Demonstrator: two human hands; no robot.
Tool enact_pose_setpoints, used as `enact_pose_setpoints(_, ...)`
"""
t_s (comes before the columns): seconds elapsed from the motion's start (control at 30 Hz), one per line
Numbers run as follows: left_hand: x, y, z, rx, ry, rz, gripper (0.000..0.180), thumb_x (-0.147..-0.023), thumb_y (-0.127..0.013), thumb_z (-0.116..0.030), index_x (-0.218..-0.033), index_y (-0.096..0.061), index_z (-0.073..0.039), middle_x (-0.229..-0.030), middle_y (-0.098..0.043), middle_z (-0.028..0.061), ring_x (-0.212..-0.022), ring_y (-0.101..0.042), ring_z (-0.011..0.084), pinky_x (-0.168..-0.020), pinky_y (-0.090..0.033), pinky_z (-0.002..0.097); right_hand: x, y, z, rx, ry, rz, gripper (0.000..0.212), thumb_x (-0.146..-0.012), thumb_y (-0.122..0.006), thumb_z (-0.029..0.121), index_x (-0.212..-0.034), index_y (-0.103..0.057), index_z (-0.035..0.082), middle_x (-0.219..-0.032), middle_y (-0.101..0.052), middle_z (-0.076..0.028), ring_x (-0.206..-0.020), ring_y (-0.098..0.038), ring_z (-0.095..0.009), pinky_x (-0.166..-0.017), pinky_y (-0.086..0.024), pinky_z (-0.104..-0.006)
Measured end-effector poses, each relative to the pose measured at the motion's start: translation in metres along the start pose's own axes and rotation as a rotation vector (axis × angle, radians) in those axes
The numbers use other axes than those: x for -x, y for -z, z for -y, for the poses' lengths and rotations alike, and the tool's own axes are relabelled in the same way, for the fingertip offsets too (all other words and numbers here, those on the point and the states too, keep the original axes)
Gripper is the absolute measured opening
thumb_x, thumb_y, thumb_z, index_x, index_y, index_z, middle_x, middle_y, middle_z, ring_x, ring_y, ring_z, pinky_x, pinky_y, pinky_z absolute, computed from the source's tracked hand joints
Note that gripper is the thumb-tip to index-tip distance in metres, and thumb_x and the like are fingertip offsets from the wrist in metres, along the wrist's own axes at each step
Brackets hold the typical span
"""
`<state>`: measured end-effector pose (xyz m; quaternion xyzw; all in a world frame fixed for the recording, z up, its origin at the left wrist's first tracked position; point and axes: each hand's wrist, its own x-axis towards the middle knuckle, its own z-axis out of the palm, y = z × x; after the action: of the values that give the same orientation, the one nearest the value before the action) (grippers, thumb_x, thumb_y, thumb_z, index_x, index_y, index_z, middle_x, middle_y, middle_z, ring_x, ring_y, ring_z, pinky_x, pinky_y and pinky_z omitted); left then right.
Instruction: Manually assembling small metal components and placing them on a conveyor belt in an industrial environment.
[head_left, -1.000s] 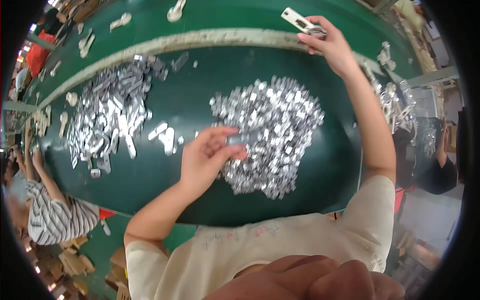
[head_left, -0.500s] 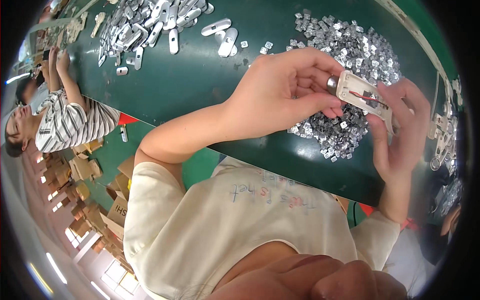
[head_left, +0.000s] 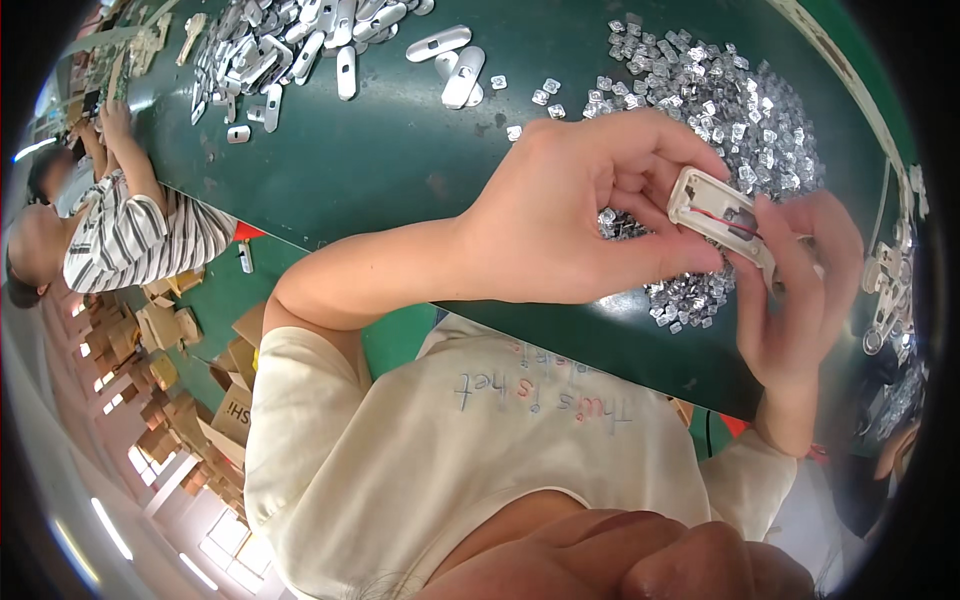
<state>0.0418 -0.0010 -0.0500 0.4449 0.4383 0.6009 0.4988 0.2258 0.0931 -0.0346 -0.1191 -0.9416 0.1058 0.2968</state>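
Observation:
A small cream plastic housing (head_left: pixel 684 208), open on its upper face, is held between my hands. A red wire and dark parts lie inside it. My right hand (head_left: pixel 808 275) pinches its right end between thumb and fingers. At its left end my left hand (head_left: pixel 570 212) has curled fingers and thumb closed around the edge. Fingers and housing hide whatever is under that end. Behind and below the hands spreads a heap of small clear, shiny square pieces (head_left: pixel 765 125).
Silver oblong covers (head_left: pixel 300 45) are piled at the far left of the green table (head_left: pixel 400 150), with a few loose ones (head_left: pixel 463 78) nearer the middle. Light plastic parts (head_left: pixel 885 285) lie along the right edge. A person in a striped shirt (head_left: pixel 130 235) sits at left, near cardboard boxes (head_left: pixel 165 330).
Both hands have shifted slightly nearer me with the housing. The round silver piece that showed by my left fingers is hidden now. The person at left has turned their head.

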Motion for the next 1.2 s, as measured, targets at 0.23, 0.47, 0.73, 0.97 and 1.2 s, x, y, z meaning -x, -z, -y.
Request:
enact_pose_setpoints(0.23,0.0,-0.004,0.001,-0.144,0.213,-0.003,0.018,-0.084,-0.056,0.002,-0.102,-0.052,0.004,-0.092,-0.059,0.008,-0.081,-0.06,0.0103,-0.068,-0.052,0.0228,0.002,-0.002,0.008,-0.294,-0.239,0.023,0.042,-0.067,-0.07,-0.001,-0.107,-0.057,0.0,-0.098,-0.051,-0.013,-0.086,-0.052,-0.023,-0.071,-0.043,-0.0301)
enact_pose_setpoints(0.47,-0.002,-0.007,0.013,-0.353,0.108,-0.093,0.017,-0.082,-0.059,0.001,-0.098,-0.052,0.001,-0.085,-0.059,0.0041,-0.076,-0.057,0.0067,-0.063,-0.047,0.0197,0.006,-0.011,0.015,-0.875,-0.851,-0.027,0.026,-0.078,-0.064,-0.005,-0.1,-0.051,0.0,-0.086,-0.057,-0.002,-0.071,-0.049,-0.003,-0.06,-0.039,-0.0158)
enact_pose_setpoints(0.73,-0.013,0.009,0.024,-0.37,0.042,-0.247,0.023,-0.081,-0.065,-0.009,-0.096,-0.053,0.002,-0.084,-0.06,0.0054,-0.072,-0.057,0.008,-0.065,-0.048,0.0208,-0.031,-0.02,-0.009,-0.629,-0.828,0.17,0.028,-0.074,-0.072,0.008,-0.095,-0.054,0.003,-0.078,-0.056,0.001,-0.066,-0.048,-0.003,-0.058,-0.037,-0.0151)
enact_pose_setpoints(0.97,-0.036,0.083,-0.037,-1.317,-0.028,-0.437,0.022,-0.079,-0.065,-0.019,-0.092,-0.062,-0.002,-0.082,-0.062,0.0117,-0.072,-0.062,0.021,-0.065,-0.048,0.0293,-0.103,-0.032,-0.256,-0.438,-0.886,-0.097,0.068,-0.073,-0.071,0.042,-0.115,-0.052,-0.006,-0.105,-0.057,-0.011,-0.093,-0.056,-0.015,-0.091,-0.038,-0.0275)
enact_pose_setpoints(1.2,-0.006,0.132,-0.014,-1.506,0.027,-0.217,0.02,-0.073,-0.066,-0.009,-0.091,-0.063,-0.002,-0.089,-0.061,0.013,-0.08,-0.06,0.0314,-0.072,-0.048,0.0373,-0.087,0.005,-0.082,-0.595,-0.505,0.062,0.045,-0.09,-0.05,0.03,-0.117,-0.052,-0.005,-0.105,-0.06,-0.015,-0.098,-0.056,-0.018,-0.086,-0.041,-0.0273)
